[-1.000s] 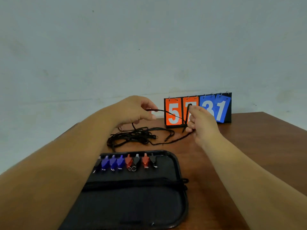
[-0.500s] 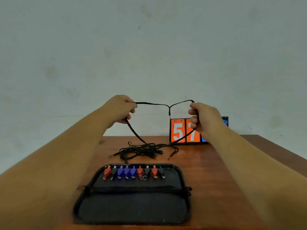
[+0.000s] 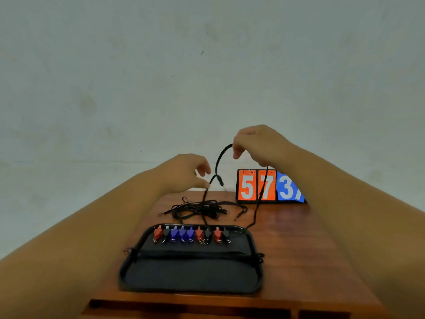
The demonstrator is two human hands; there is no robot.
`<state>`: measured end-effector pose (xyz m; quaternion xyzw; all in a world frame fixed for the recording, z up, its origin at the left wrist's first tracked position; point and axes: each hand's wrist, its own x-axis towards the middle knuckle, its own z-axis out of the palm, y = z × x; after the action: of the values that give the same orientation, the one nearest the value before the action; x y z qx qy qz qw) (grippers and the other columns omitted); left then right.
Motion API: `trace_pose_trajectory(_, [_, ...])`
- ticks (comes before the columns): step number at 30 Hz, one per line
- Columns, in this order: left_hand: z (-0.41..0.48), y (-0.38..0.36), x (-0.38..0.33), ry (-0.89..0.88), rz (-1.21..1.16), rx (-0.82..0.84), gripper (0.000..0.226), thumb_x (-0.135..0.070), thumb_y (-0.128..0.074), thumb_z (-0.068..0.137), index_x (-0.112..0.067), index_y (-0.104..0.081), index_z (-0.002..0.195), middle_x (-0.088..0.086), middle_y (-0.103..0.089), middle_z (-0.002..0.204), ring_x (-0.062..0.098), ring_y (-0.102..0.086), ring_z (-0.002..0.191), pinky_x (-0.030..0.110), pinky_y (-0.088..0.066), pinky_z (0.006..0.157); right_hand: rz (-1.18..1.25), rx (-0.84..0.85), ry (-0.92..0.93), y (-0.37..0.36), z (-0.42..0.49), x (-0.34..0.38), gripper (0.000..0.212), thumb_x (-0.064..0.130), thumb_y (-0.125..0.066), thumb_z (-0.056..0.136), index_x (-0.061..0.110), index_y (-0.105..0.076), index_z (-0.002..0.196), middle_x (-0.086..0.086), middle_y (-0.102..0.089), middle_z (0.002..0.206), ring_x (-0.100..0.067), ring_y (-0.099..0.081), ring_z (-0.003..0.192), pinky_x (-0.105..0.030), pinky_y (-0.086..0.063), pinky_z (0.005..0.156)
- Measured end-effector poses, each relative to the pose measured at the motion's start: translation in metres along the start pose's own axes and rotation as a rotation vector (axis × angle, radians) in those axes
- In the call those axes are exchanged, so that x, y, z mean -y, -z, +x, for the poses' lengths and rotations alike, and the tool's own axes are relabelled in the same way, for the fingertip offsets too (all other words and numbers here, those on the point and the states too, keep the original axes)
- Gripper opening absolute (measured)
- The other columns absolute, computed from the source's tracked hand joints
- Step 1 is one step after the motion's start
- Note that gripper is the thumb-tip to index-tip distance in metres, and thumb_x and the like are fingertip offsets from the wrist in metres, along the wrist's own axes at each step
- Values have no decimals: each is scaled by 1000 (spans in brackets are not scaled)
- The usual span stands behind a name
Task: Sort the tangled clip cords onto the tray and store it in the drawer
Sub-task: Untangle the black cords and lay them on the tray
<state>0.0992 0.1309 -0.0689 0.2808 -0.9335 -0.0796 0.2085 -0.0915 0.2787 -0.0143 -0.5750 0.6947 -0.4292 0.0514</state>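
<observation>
- The table [image 3: 299, 249] is reddish-brown polished wood. It runs away from the person to a plain wall [image 3: 207, 65], which is pale grey-green with a few faint smudges and specks.
- A flip score board [image 3: 255, 185] stands at the table's far edge against the wall. It shows orange 5 and 7, then a blue 3, and the right forearm cuts off the rest.
- A dark recess [image 3: 161, 305] shows below the table's near edge, and what it is cannot be told.
- The black tray [image 3: 190, 275] lies flat on the near part of the table.
- A row of clips [image 3: 190, 233] in red, black and blue sits along the tray's far side. One laid cord [image 3: 190, 253] is stretched across its middle from rim to rim.
- The tangled cords [image 3: 200, 209] lie in a loose black heap on the wood between the tray and the score board.
- The right hand [image 3: 259, 146] is raised above the table and pinches the held cord [image 3: 216, 164] in its fingertips. One strand hangs down in front of the board to the tray's far right corner.
- The left hand [image 3: 184, 173] is lower. The cord's other strand passes its fingertips and drops into the heap. Blur hides whether those fingers grip it.
</observation>
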Motion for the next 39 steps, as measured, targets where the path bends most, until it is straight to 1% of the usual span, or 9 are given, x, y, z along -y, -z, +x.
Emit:
trace_pose_trajectory(4, [-16,-13,-23,-75,-212,-121,50,-46,-89,85,-32,-57,120,-13,-67,110,8,-68,95,29,-57,83,33,0,-125,-1,2,17,25,21,-63,82,3,-76,92,5,-51,52,-17,-31,48,-27,-32,49])
trace_pose_trajectory(7, [-25,-18,-30,-56,-500,-209,45,-37,-88,89,-31,-55,120,-4,-74,101,10,-74,83,30,-62,80,200,23,-169,-2,2,18,23,19,-60,87,3,-75,94,-2,-80,80,-15,-32,50,-27,-31,50])
trace_pose_trajectory(10, [-30,-18,-32,-14,-706,-245,33,-20,-74,102,-28,-56,128,2,-78,103,18,-80,88,37,-65,88,296,36,-188,-1,0,11,18,18,-58,91,6,-70,93,-3,-84,94,-14,-33,50,-26,-31,50])
trace_pose_trajectory(13, [-29,-19,-33,106,-809,-144,25,-33,-59,110,-21,-58,132,5,-76,119,18,-81,94,43,-66,92,351,56,-196,0,0,3,18,18,-58,90,6,-69,98,-3,-84,99,-14,-30,50,-26,-28,49])
trace_pose_trajectory(16, [-25,-20,-31,147,-565,-72,40,-57,-59,105,-33,-58,137,-6,-72,116,13,-79,94,37,-66,88,424,75,-199,-1,1,-1,19,18,-58,92,6,-68,102,-3,-84,101,-13,-26,49,-26,-26,46])
trace_pose_trajectory(19, [-22,-20,-30,106,-324,-124,42,-53,-64,103,-41,-58,143,-7,-67,109,10,-68,97,23,-51,80,473,93,-187,-3,1,-2,19,19,-57,94,6,-66,104,-5,-84,102,-13,-25,49,-25,-25,45])
trace_pose_trajectory(22, [-16,-18,-31,72,-264,-96,44,-55,-66,102,-44,-62,144,-6,-64,116,11,-63,106,25,-44,85,500,108,-168,-6,1,-5,19,19,-57,96,5,-68,102,-6,-83,103,-13,-26,50,-25,-26,44])
trace_pose_trajectory(30, [-6,-19,-23,70,-433,-35,16,-39,-70,104,-34,-81,115,-16,-81,103,3,-74,96,29,-57,89,532,102,-171,-8,6,-21,18,21,-61,96,7,-73,98,-6,-81,99,-12,-32,49,-25,-26,45])
trace_pose_trajectory(39, [-1,19,-7,125,-536,-222,19,-23,-78,100,-35,-86,112,-17,-80,95,4,-71,88,16,-56,75,553,152,-232,-11,1,-71,26,35,-65,105,12,-69,96,3,-46,69,-12,-25,53,-26,-23,44])
